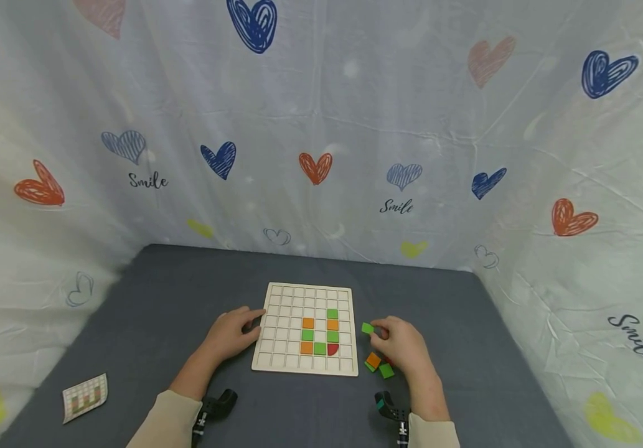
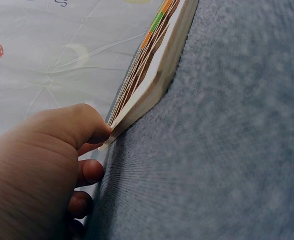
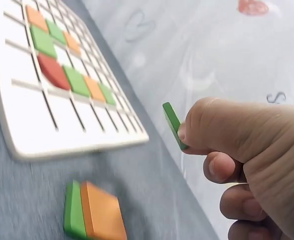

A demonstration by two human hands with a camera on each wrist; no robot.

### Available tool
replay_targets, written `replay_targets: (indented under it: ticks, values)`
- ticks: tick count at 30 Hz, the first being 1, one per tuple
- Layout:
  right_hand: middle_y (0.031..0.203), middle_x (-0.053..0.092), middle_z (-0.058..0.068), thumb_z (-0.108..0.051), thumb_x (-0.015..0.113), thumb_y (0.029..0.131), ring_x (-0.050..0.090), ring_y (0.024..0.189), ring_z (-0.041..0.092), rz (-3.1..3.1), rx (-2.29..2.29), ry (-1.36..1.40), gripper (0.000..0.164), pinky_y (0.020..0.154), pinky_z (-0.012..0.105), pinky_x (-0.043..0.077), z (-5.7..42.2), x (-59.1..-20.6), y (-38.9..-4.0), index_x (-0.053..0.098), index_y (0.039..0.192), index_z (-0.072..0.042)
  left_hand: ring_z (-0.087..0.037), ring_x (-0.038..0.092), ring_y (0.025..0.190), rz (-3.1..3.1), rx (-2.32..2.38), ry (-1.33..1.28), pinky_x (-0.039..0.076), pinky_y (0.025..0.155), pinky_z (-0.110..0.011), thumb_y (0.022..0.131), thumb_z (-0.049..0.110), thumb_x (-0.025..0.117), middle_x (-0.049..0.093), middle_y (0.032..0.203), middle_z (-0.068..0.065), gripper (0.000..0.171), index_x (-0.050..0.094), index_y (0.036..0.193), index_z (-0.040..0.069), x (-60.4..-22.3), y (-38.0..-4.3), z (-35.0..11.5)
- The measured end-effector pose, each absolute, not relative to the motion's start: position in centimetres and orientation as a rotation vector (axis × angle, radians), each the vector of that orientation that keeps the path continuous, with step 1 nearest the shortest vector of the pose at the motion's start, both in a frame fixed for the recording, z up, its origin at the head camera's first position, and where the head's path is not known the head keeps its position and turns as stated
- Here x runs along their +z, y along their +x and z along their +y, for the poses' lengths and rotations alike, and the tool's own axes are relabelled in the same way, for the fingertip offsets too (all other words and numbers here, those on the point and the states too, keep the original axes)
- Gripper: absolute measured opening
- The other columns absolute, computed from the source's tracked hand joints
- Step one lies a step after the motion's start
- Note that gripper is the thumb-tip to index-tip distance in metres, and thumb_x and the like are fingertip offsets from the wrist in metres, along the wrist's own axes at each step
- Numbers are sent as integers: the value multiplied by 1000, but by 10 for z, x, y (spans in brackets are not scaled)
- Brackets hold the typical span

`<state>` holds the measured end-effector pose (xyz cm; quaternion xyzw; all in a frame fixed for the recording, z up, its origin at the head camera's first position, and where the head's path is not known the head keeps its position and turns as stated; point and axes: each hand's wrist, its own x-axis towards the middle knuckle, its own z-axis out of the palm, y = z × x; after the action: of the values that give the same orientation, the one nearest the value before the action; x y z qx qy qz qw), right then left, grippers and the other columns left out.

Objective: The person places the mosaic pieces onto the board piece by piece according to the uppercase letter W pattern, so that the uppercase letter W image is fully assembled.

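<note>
A pale square grid board [image 1: 282, 361] lies on the dark table. Green and orange square tiles and one red rounded tile [image 1: 333, 350] fill some of its cells, right of centre. My left hand [image 1: 231, 333] rests at the board's left edge, thumb and index finger spread apart and touching the rim. Off the board's right side, my right hand [image 1: 405, 345] pinches a green square tile [image 3: 172, 125] between thumb and index finger, raised above the table. Below that hand lie loose tiles: an orange one [image 3: 104, 212] leaning on a green one [image 3: 75, 212], another green [image 1: 386, 371] and a partly hidden red one.
A small printed card [image 1: 84, 398] with a coloured grid pattern lies on the table at the far left, its corner curling. White curtains [image 1: 321, 124] with hearts enclose the table's back and sides. Black wrist-camera mounts [image 1: 220, 404] sit at both wrists.
</note>
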<state>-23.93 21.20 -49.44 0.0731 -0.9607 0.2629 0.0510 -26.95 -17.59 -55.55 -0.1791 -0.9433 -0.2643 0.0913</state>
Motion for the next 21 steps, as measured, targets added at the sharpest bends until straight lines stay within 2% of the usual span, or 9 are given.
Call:
replay_targets:
  ticks: [13,21]
  values:
    - [70,42,-6,-18,77,90,35,56,8,-2882,771,512,19,54,27,28,163,-480,-244,80,108,-11,-9,32,58,-2807,-772,-528,30,67,-35,96,21,72,40,74,9,40,69,136,13,-553,-268,-175]
    - [68,41,-8,-19,75,90,30,56,7,-2886,772,665,20,54,27,27,135,-481,-244,81,109,-15,-9,30,58,-2806,-779,-537,29,67,-35,97,21,71,40,74,9,40,69,136,12,-551,-266,-175]
